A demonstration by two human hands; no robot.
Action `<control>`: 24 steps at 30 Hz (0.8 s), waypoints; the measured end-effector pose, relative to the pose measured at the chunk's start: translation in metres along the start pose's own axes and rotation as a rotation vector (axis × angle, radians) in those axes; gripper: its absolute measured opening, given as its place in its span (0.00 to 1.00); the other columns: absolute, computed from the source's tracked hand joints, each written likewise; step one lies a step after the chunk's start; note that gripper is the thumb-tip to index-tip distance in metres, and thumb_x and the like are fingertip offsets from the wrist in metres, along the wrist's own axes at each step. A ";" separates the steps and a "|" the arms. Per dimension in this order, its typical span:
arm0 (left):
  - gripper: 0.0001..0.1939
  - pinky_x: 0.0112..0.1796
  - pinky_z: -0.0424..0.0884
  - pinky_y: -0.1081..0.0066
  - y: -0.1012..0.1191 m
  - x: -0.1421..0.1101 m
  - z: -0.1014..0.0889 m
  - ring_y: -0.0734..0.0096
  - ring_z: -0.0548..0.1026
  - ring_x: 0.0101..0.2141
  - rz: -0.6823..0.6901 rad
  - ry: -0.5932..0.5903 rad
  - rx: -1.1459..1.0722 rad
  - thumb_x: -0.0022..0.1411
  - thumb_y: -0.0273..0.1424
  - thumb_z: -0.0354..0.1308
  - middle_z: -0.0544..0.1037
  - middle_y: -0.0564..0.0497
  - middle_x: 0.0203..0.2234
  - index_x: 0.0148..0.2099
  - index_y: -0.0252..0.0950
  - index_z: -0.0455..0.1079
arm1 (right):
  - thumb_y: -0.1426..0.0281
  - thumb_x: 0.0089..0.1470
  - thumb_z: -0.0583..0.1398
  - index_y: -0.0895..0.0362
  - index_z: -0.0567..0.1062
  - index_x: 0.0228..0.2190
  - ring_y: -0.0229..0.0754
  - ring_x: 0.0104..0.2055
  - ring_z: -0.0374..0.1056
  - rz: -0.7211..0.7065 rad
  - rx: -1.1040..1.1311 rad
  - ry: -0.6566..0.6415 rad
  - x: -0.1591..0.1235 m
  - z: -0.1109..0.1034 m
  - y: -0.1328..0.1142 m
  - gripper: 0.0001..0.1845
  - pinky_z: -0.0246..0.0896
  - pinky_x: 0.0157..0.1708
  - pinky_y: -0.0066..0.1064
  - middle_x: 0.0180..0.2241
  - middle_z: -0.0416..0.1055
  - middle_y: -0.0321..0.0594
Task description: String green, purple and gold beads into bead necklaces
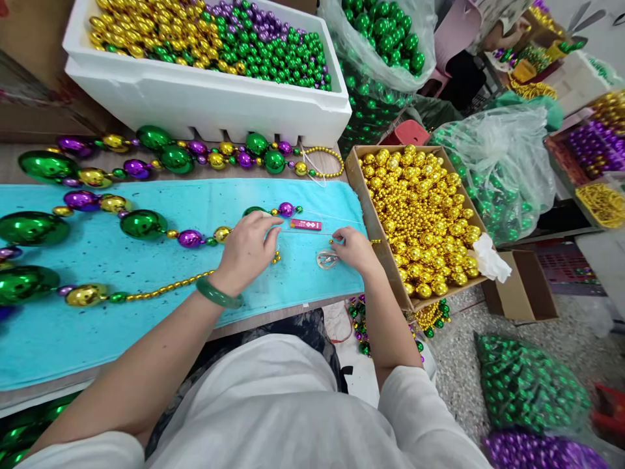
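Note:
My left hand [249, 251] rests on the turquoise cloth [146, 260] with its fingers curled over the end of a bead strand [146, 225] of large green, purple and gold balls. A green bangle [218, 296] circles that wrist. My right hand [355, 249] pinches a thin clear thread with a few small gold beads [336, 241] near the cloth's right edge. Between the two hands lies a small red lighter [306, 225]. A coil of clear thread [326, 260] lies just under the right hand.
A cardboard box of gold beads [420, 215] stands right of the cloth. A white foam box [205, 98] of gold, green and purple beads sits behind. Another finished strand [195, 156] lies along the back. Bags of green and purple beads crowd the floor at right.

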State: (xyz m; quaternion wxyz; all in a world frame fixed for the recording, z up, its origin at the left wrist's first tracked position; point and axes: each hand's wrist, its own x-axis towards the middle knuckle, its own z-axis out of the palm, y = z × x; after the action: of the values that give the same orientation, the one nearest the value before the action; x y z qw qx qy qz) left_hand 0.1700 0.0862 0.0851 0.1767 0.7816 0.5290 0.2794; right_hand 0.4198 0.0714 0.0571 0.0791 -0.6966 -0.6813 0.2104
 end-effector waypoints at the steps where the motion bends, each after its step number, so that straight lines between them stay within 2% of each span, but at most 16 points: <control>1: 0.16 0.46 0.70 0.60 0.001 0.000 0.002 0.56 0.74 0.44 0.013 -0.003 0.008 0.65 0.32 0.48 0.76 0.43 0.40 0.46 0.34 0.75 | 0.71 0.52 0.61 0.57 0.77 0.40 0.44 0.40 0.68 0.002 -0.037 -0.009 -0.001 0.002 0.001 0.11 0.61 0.38 0.33 0.40 0.73 0.44; 6: 0.16 0.48 0.70 0.57 0.009 0.002 0.012 0.56 0.73 0.44 0.108 -0.017 -0.015 0.66 0.30 0.47 0.76 0.42 0.40 0.46 0.34 0.75 | 0.73 0.56 0.57 0.56 0.77 0.36 0.46 0.43 0.66 0.000 -0.092 0.021 -0.004 0.014 0.001 0.09 0.59 0.40 0.33 0.39 0.73 0.45; 9: 0.16 0.49 0.70 0.59 0.020 0.009 0.027 0.59 0.74 0.45 0.141 -0.121 -0.169 0.65 0.29 0.47 0.77 0.44 0.43 0.47 0.35 0.75 | 0.75 0.56 0.55 0.56 0.76 0.34 0.45 0.43 0.65 -0.120 -0.004 0.052 -0.006 0.014 0.001 0.10 0.58 0.43 0.33 0.37 0.73 0.43; 12: 0.14 0.44 0.72 0.64 0.033 0.022 0.051 0.64 0.76 0.40 0.077 -0.340 -0.399 0.62 0.30 0.51 0.79 0.46 0.42 0.45 0.35 0.75 | 0.75 0.55 0.55 0.56 0.74 0.32 0.43 0.40 0.65 -0.262 0.122 0.064 -0.011 0.008 0.000 0.08 0.59 0.44 0.33 0.33 0.72 0.41; 14: 0.13 0.33 0.72 0.68 0.041 0.032 0.065 0.68 0.75 0.31 -0.013 -0.549 -0.551 0.60 0.30 0.53 0.79 0.48 0.33 0.42 0.34 0.76 | 0.75 0.54 0.55 0.56 0.73 0.31 0.43 0.38 0.65 -0.305 0.205 0.086 -0.015 0.003 0.000 0.07 0.59 0.43 0.33 0.32 0.71 0.41; 16: 0.11 0.25 0.68 0.72 0.044 0.040 0.072 0.72 0.72 0.23 -0.123 -0.723 -0.683 0.58 0.31 0.54 0.77 0.51 0.24 0.39 0.32 0.76 | 0.74 0.54 0.54 0.56 0.72 0.30 0.43 0.38 0.65 -0.314 0.286 0.147 -0.018 -0.002 0.003 0.06 0.60 0.42 0.34 0.32 0.71 0.41; 17: 0.11 0.22 0.65 0.74 0.045 0.043 0.072 0.73 0.70 0.21 -0.172 -0.769 -0.729 0.58 0.32 0.55 0.75 0.52 0.21 0.36 0.32 0.76 | 0.73 0.55 0.54 0.56 0.71 0.30 0.43 0.38 0.66 -0.301 0.319 0.189 -0.019 -0.004 0.006 0.06 0.61 0.41 0.34 0.33 0.71 0.41; 19: 0.10 0.20 0.62 0.75 0.042 0.046 0.064 0.76 0.67 0.18 -0.227 -0.782 -0.756 0.55 0.33 0.58 0.74 0.53 0.18 0.32 0.32 0.76 | 0.71 0.56 0.53 0.56 0.71 0.31 0.43 0.38 0.66 -0.227 0.358 0.299 -0.020 -0.007 0.016 0.07 0.62 0.41 0.34 0.34 0.71 0.42; 22: 0.11 0.19 0.59 0.76 0.035 0.044 0.039 0.77 0.66 0.19 -0.234 -0.706 -0.703 0.53 0.36 0.61 0.74 0.51 0.19 0.29 0.33 0.77 | 0.70 0.54 0.53 0.56 0.72 0.32 0.45 0.37 0.67 -0.040 0.322 0.444 -0.019 -0.010 0.027 0.08 0.63 0.41 0.37 0.34 0.72 0.44; 24: 0.14 0.19 0.59 0.76 0.032 0.043 0.019 0.75 0.67 0.20 -0.234 -0.665 -0.658 0.54 0.39 0.60 0.75 0.50 0.21 0.32 0.33 0.79 | 0.71 0.52 0.54 0.57 0.73 0.35 0.44 0.37 0.67 0.006 0.308 0.453 -0.020 -0.014 0.023 0.10 0.64 0.41 0.38 0.38 0.72 0.46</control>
State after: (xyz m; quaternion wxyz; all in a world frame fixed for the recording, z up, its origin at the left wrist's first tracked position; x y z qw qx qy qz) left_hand 0.2172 0.1142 0.0990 0.6044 0.6664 0.4118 0.1450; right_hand 0.4471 0.0531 0.0644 0.3339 -0.7078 -0.6040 0.1506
